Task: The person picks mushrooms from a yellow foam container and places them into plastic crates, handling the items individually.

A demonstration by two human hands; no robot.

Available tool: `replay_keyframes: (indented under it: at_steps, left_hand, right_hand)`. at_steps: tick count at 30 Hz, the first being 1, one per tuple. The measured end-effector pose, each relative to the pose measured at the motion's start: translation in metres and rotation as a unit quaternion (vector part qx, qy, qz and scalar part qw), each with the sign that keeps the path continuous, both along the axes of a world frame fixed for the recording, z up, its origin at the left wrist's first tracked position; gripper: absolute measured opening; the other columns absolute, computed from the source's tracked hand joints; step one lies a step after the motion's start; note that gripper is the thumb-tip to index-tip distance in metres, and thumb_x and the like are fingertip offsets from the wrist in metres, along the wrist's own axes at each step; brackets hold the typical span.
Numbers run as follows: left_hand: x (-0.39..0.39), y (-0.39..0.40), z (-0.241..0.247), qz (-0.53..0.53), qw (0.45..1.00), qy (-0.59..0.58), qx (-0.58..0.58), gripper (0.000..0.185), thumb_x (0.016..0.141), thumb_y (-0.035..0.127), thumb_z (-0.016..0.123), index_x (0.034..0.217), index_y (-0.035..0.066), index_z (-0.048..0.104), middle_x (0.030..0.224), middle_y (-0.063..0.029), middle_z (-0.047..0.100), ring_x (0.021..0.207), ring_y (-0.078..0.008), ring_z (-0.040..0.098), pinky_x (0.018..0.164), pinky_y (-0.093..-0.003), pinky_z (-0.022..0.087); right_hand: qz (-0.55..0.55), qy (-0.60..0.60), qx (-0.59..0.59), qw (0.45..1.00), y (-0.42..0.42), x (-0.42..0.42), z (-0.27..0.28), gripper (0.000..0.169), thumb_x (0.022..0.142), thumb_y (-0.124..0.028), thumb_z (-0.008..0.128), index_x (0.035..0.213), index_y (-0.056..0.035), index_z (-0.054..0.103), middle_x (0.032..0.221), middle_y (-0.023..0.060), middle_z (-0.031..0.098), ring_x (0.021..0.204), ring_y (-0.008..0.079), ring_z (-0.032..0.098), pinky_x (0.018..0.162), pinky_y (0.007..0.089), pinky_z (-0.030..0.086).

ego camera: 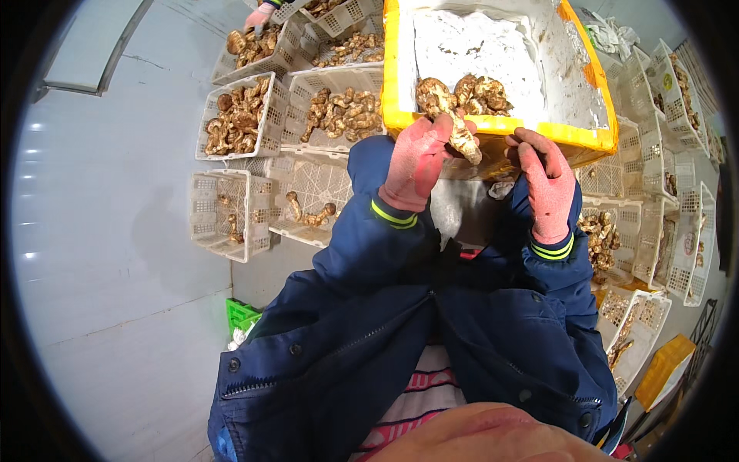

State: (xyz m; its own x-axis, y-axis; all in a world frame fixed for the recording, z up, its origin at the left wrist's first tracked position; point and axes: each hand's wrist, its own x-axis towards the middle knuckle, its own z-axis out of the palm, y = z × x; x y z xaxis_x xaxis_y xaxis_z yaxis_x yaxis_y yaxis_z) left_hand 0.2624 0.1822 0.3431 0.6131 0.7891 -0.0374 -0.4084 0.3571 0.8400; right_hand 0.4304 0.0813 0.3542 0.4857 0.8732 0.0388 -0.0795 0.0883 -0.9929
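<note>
In a pink glove, my left hand (pixel 417 159) holds a long-stemmed mushroom (pixel 463 140) at the near rim of a white foam box (pixel 568 69) edged with yellow tape. The mushroom's pale, dirt-streaked stem points down and to the right, its brown cap up and to the left. My right hand (pixel 545 179), gloved in pink too, is raised at the same rim, to the right of the mushroom, its fingers bent and apart with nothing seen between them. Inside the box, which is lined with white sheeting, several brown mushrooms (pixel 482 95) lie near the close wall.
Plastic crates of mushrooms stand to the left (pixel 235 153) and right (pixel 628 237) of the box. Another person's gloved hand (pixel 260 17) is over a crate at the top left. A green crate (pixel 241 315) stands by the pale wall, an orange-sided box (pixel 665 369) at lower right.
</note>
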Motion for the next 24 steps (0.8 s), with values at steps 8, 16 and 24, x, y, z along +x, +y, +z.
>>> replay_keyframes:
  at_steps: [8,16,24]
  left_hand:
    - [0.008,0.003,-0.002,0.062,0.998,-0.014,0.003,0.029,0.091,0.005,0.058,0.116,-0.006,0.05,0.108,-0.0112,0.061,0.097,-0.015,0.059,0.085,-0.0281,0.048]
    - [0.001,-0.026,-0.01,0.111,0.934,0.191,0.282,0.038,0.095,0.018,0.052,0.122,-0.007,0.048,0.105,-0.0117,0.06,0.09,-0.0188,0.059,0.079,-0.0287,0.048]
    - [-0.024,-0.026,-0.02,-0.003,0.975,0.196,0.101,0.024,0.098,0.011,0.05,0.117,-0.003,0.055,0.101,-0.0041,0.062,0.089,-0.009,0.059,0.077,-0.0235,0.047]
  right_hand:
    - [0.091,0.042,0.027,0.995,0.019,-0.015,-0.003,0.046,0.09,-0.006,0.059,0.134,0.0014,0.046,0.118,0.0126,0.06,0.104,0.0154,0.059,0.092,0.0254,0.045]
    - [0.12,0.074,0.027,0.99,0.04,-0.026,-0.01,0.059,0.086,-0.002,0.057,0.141,0.0015,0.036,0.124,0.0122,0.056,0.112,0.0172,0.055,0.094,0.0269,0.044]
    - [0.188,0.265,0.036,0.945,0.029,-0.014,-0.014,0.054,0.092,-0.014,0.057,0.139,0.0025,0.034,0.127,0.0162,0.054,0.118,0.0275,0.054,0.102,0.0405,0.043]
